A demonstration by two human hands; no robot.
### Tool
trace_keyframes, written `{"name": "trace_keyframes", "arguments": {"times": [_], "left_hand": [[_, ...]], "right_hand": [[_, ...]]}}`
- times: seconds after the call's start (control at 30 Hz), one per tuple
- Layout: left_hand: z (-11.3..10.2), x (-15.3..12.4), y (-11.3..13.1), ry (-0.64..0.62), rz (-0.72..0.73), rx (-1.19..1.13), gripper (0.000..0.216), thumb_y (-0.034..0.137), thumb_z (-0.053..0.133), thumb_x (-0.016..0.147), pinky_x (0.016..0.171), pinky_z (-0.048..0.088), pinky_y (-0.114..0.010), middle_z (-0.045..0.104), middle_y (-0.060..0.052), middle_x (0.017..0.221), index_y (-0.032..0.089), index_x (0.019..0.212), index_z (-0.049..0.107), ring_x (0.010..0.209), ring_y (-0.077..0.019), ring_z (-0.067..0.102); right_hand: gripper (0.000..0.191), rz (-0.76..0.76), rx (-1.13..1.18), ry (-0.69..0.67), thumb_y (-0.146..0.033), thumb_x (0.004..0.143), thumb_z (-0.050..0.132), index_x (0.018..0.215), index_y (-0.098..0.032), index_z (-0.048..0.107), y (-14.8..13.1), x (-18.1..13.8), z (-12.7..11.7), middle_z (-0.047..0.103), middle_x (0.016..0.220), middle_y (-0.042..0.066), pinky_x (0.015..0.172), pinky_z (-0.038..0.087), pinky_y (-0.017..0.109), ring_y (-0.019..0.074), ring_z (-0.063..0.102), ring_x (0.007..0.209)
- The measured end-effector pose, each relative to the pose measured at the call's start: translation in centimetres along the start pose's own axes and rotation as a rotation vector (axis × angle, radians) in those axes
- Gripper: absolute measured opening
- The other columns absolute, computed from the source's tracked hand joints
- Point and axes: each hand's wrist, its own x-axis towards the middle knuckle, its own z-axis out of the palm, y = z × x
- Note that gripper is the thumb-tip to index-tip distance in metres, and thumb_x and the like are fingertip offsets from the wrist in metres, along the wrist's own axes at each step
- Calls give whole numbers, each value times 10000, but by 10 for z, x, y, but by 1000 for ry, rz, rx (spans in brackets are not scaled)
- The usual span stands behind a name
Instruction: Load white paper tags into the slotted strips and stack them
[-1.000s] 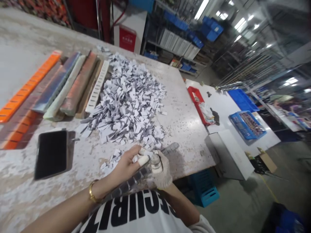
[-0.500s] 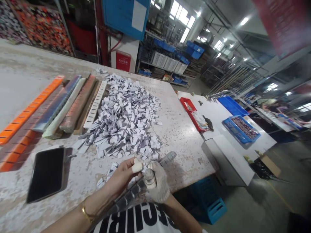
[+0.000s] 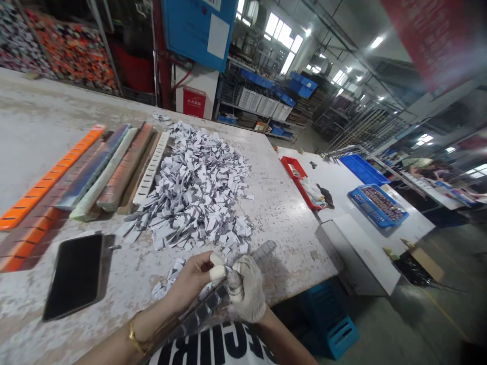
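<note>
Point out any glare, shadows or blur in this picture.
All in the head view: windows glare white; sheen on the tabletop; shadow beside the black-screened device; red banner blurred; left hand and gloved right hand fairly clear.

The near surface point(image 3: 279, 218) is pale and scuffed, and shiny on its right part. On the right, the floor point(image 3: 395, 334) is gray with a thin yellow line point(image 3: 447, 314). Far back, a tall shelf point(image 3: 243, 110) holds bins point(image 3: 249, 99). A blue cabinet point(image 3: 190, 33) is next to a red post point(image 3: 165, 61), far and to the left. Big windows point(image 3: 284, 34) look bright white, and lamps point(image 3: 376, 42) glow under the gray ceiling point(image 3: 359, 17).
</note>
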Motion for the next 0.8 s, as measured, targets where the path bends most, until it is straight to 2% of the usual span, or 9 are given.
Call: {"name": "trace_keyframes", "arguments": {"times": [0.17,0.27,0.43,0.53,0.57,0.67,0.8], "left_hand": [[2,-3,-4,22,16,-11,395,466,904,680,707,477,-276,671,-19,735,157,736,665,702,-166,596],[2,-3,-8,19,41,36,399,489,864,732,705,483,-282,669,-19,743,160,766,642,703,-168,603],[-3,-5,-16,8,123,402,310,485,688,896,809,507,-330,728,-64,911,182,920,628,858,-215,664],[-11,-11,-26,-52,87,610,315,467,668,899,789,506,-340,731,-98,1089,198,1038,579,897,-232,677],[-14,-13,-29,-73,58,697,344,474,672,889,745,496,-338,725,-109,1094,197,1071,581,864,-238,671],[-21,-20,-36,-160,-15,867,364,460,678,864,654,458,-329,713,-120,1027,184,1091,608,787,-251,653],[-21,-26,-35,-259,-91,871,368,439,647,873,711,495,-353,713,-124,1118,195,1143,595,898,-285,682]], "right_hand": [[154,62,52,-69,-298,996,463,939,-231,589,1,0,0,652,820,63,715,541,378,233,625,772],[188,112,98,-125,-316,1003,467,901,-225,596,0,7,-4,640,801,53,693,514,351,216,608,750],[181,212,166,-287,-291,1001,504,942,-213,656,11,12,-30,689,903,64,798,529,362,223,651,880],[210,331,40,-322,-281,1006,503,899,-204,666,29,1,-48,702,972,81,827,523,371,224,654,919],[219,328,-44,-305,-295,1000,516,883,-197,673,34,-6,-53,700,1003,101,852,523,395,243,646,958],[226,269,-176,-378,-324,987,544,887,-187,694,42,-30,-58,696,1083,134,936,510,456,286,613,1073],[203,194,-246,-450,-316,965,588,835,-201,692,37,-52,-52,698,1121,113,1027,468,461,282,585,1164]]}}
